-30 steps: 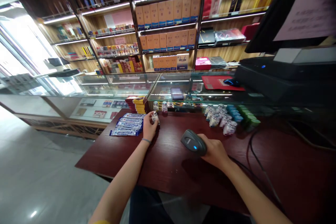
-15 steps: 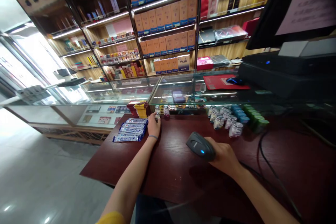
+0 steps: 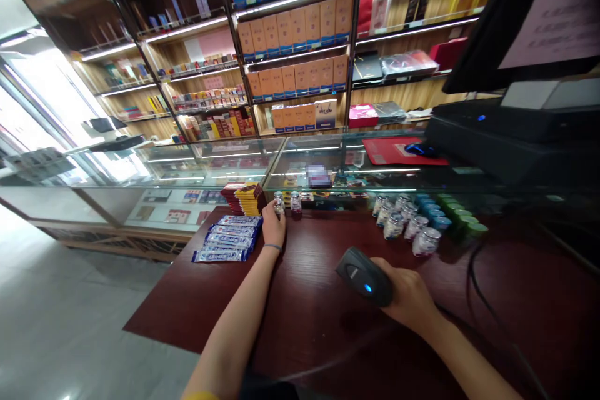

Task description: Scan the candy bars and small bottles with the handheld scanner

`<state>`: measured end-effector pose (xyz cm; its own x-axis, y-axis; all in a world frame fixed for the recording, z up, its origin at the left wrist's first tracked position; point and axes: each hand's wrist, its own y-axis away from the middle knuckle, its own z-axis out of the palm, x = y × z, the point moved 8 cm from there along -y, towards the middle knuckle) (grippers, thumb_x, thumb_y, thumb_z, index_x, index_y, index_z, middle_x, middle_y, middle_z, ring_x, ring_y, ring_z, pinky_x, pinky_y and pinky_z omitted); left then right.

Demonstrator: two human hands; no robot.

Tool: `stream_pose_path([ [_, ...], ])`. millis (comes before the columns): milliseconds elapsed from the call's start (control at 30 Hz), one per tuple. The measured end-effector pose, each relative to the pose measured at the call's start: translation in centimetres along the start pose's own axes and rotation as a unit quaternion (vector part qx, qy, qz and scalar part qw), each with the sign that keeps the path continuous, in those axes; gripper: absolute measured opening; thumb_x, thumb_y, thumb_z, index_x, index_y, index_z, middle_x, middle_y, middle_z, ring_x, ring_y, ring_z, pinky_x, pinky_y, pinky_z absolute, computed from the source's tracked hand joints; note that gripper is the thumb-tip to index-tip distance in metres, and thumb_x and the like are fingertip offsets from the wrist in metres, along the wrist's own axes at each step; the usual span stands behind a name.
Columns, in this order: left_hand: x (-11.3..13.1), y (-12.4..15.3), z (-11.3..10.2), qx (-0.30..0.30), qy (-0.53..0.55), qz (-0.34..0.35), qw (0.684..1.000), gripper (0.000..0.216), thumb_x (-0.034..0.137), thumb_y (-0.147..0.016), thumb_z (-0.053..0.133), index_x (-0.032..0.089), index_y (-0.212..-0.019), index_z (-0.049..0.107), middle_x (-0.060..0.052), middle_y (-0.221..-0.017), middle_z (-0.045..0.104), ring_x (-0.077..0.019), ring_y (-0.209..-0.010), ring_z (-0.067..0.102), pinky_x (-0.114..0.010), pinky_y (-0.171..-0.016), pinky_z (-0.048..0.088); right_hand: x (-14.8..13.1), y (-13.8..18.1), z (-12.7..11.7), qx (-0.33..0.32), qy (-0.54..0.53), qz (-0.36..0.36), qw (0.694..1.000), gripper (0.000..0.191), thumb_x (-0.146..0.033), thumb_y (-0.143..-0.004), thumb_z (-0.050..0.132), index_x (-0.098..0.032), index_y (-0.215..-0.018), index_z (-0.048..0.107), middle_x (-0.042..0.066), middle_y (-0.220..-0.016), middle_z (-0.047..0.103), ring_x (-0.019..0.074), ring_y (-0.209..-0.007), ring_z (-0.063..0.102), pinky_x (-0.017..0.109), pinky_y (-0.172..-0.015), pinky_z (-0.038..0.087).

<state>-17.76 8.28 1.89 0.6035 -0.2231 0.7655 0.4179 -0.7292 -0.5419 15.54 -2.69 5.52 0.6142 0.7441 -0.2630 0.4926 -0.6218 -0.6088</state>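
My left hand (image 3: 274, 229) reaches to the back of the dark red counter, its fingers wrapped round a small clear jar with a silver lid (image 3: 278, 205). A second small jar (image 3: 295, 202) stands just to the right, apart from the hand. In my right hand (image 3: 409, 292) is a black barcode scanner (image 3: 364, 276) with a blue light lit, held above the counter and pointing left. Blue-and-white wrapped sticks (image 3: 227, 237) lie in an overlapping row left of my left hand. Behind them stand stacks of yellow and dark red packets (image 3: 244, 199).
Several small jars (image 3: 394, 225) stand in rows at right, beside blue cans (image 3: 434, 212) and green cans (image 3: 462, 219). A glass display case (image 3: 225, 162) runs behind the counter (image 3: 309, 312). A monitor (image 3: 525, 25) and a red mouse pad (image 3: 394, 151) are at upper right. A cable (image 3: 473, 275) trails there.
The view has shifted slightly. My right hand with the scanner sits a little lower and further right. My left hand stays at the same jar.
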Motion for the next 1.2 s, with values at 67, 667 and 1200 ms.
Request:
stream_pose_path([
  [67, -0.2, 0.0, -0.1, 0.011, 0.029, 0.002, 1.0, 0.049, 0.014, -0.08, 0.061, 0.022, -0.127, 0.052, -0.012, -0.122, 0.052, -0.0279, -0.119, 0.051, -0.045, -0.11, 0.036, 0.1, 0.0, 0.0, 0.002, 0.002, 0.0, 1.0, 0.048, -0.017, -0.067, 0.049, -0.02, -0.115, 0.047, -0.001, -0.071, 0.07, 0.019, -0.057, 0.068, 0.026, -0.052, 0.044],
  [667, 5.0, 1.8, 0.4, 0.025, 0.021, 0.15, 0.988, 0.047, 0.031, -0.084, 0.066, 0.021, -0.127, 0.05, -0.014, -0.123, 0.052, -0.03, -0.125, 0.044, -0.052, -0.113, 0.031, 2.5, -0.1, -3.8, -0.008, 0.074, 0.076, 0.994, 0.029, -0.025, -0.075, 0.056, -0.022, -0.103, 0.052, 0.0, -0.072, 0.071, 0.0202, -0.064, 0.07, 0.026, -0.056, 0.042],
  [1200, 19.8, 13.4, 17.2, -0.204, 0.181, 0.128, 0.953, 0.067, 0.023, -0.081, 0.069, 0.027, -0.141, 0.039, -0.011, -0.126, 0.039, -0.0223, -0.111, 0.054, -0.043, -0.098, 0.049, 8.6, 11.4, -13.5, 0.013, 0.206, 0.19, 0.96, 0.031, -0.028, -0.076, 0.059, -0.022, -0.106, 0.057, 0.0, -0.066, 0.071, 0.0233, -0.061, 0.07, 0.026, -0.054, 0.04],
])
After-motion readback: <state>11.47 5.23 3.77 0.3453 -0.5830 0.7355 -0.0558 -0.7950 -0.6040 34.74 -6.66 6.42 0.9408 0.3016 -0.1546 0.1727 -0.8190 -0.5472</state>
